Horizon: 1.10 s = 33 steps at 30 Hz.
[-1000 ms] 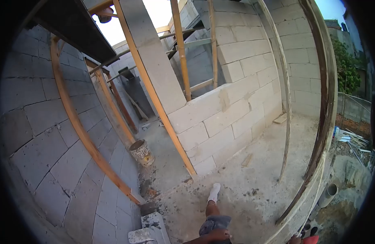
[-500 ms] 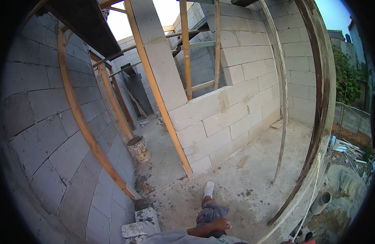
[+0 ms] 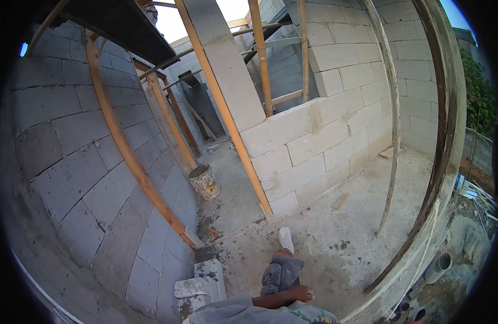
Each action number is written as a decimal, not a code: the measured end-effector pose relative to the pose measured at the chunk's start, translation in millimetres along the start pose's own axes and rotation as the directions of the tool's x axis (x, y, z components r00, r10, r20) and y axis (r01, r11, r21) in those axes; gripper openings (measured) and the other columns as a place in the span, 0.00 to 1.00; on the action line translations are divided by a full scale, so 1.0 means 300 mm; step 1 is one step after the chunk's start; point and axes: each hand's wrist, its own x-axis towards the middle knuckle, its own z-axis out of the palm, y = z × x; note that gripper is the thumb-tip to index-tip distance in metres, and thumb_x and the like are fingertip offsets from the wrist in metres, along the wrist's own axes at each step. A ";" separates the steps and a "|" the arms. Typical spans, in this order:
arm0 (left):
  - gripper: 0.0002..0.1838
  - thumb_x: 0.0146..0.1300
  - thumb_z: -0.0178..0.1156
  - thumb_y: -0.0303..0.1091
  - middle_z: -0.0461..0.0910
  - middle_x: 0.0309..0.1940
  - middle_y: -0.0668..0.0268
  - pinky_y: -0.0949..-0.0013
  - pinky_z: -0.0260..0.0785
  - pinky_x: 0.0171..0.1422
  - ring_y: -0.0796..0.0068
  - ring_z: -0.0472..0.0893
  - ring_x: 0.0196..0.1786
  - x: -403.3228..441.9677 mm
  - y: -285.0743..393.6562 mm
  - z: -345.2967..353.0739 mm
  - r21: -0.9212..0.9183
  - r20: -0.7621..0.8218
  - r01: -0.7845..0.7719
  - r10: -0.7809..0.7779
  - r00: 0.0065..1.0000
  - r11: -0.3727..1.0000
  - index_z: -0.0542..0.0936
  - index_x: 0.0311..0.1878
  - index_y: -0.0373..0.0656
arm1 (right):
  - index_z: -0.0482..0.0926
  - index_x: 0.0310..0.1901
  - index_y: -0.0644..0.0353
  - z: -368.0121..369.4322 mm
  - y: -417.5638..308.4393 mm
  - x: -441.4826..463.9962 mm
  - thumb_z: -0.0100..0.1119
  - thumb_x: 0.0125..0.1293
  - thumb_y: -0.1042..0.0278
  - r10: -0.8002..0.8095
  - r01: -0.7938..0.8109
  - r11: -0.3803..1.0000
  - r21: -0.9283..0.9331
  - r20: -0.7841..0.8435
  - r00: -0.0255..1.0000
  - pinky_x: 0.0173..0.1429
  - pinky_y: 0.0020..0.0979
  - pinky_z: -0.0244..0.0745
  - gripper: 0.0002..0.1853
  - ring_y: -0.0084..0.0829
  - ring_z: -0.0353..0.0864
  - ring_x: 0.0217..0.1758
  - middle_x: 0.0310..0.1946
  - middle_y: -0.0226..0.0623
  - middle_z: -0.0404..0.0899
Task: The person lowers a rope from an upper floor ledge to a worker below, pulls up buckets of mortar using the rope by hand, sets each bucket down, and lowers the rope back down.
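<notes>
My left hand (image 3: pixel 302 293) lies across the front of my body, close to my bent leg in grey shorts (image 3: pixel 281 271). Its fingers look curled in, and I see nothing held in them. The forearm comes out of a grey sleeve at the bottom of the view. One foot in a white sock (image 3: pixel 285 239) rests on the rough concrete floor (image 3: pixel 319 254). Left of my arm are pale lightweight blocks (image 3: pixel 192 288), stacked against the wall. My right hand is out of view.
A mortar-stained bucket (image 3: pixel 204 182) stands by the left block wall (image 3: pixel 70 178). Timber door posts (image 3: pixel 235 137) and a bent wooden pole (image 3: pixel 392 124) rise around me. A small wood piece (image 3: pixel 339 201) lies on the floor. Beyond the right edge, a pipe (image 3: pixel 439 268) sits lower down.
My view has turned slightly left and down, so the walls, bucket and posts sit further right and higher. My left hand stays across my body.
</notes>
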 end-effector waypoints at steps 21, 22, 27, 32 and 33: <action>0.15 0.59 0.53 0.41 0.77 0.20 0.60 0.67 0.68 0.30 0.71 0.76 0.22 0.107 -0.091 0.072 -0.137 0.264 0.043 -0.005 0.964 0.990 0.79 0.31 0.37 | 0.76 0.36 0.64 -0.281 -0.022 -0.401 0.55 0.57 0.51 0.306 -0.263 0.937 0.231 -0.178 0.935 0.44 0.48 0.69 0.20 0.53 0.75 0.39 0.33 0.54 0.76; 0.16 0.60 0.52 0.41 0.78 0.21 0.61 0.68 0.68 0.29 0.73 0.76 0.21 0.096 -0.076 0.065 -0.131 0.318 0.081 -0.036 0.948 0.988 0.79 0.31 0.37 | 0.75 0.36 0.63 -0.248 0.029 -0.395 0.54 0.57 0.53 0.300 -0.253 0.945 0.208 -0.243 0.923 0.43 0.48 0.69 0.18 0.53 0.75 0.39 0.33 0.54 0.75; 0.16 0.61 0.52 0.42 0.78 0.21 0.64 0.72 0.67 0.27 0.78 0.75 0.20 0.089 -0.030 0.031 -0.134 0.351 0.165 -0.109 0.930 0.977 0.78 0.33 0.36 | 0.75 0.34 0.61 -0.368 0.101 -0.366 0.52 0.55 0.58 0.374 -0.300 0.914 0.274 -0.275 0.886 0.46 0.48 0.70 0.13 0.53 0.75 0.41 0.32 0.55 0.76; 0.16 0.61 0.53 0.42 0.78 0.20 0.64 0.74 0.66 0.27 0.79 0.75 0.20 0.099 -0.080 0.006 -0.093 0.327 0.214 -0.173 0.929 0.972 0.78 0.34 0.36 | 0.76 0.33 0.61 -0.461 0.119 -0.351 0.51 0.54 0.60 0.378 -0.288 0.905 0.312 -0.283 0.881 0.46 0.47 0.69 0.13 0.54 0.75 0.41 0.34 0.54 0.77; 0.16 0.61 0.52 0.42 0.78 0.21 0.65 0.74 0.65 0.26 0.80 0.74 0.20 0.099 -0.083 0.004 -0.097 0.326 0.230 -0.188 0.926 0.968 0.78 0.35 0.36 | 0.76 0.34 0.61 -0.471 0.115 -0.353 0.51 0.54 0.60 0.382 -0.288 0.900 0.326 -0.273 0.883 0.46 0.47 0.69 0.13 0.54 0.75 0.40 0.34 0.54 0.77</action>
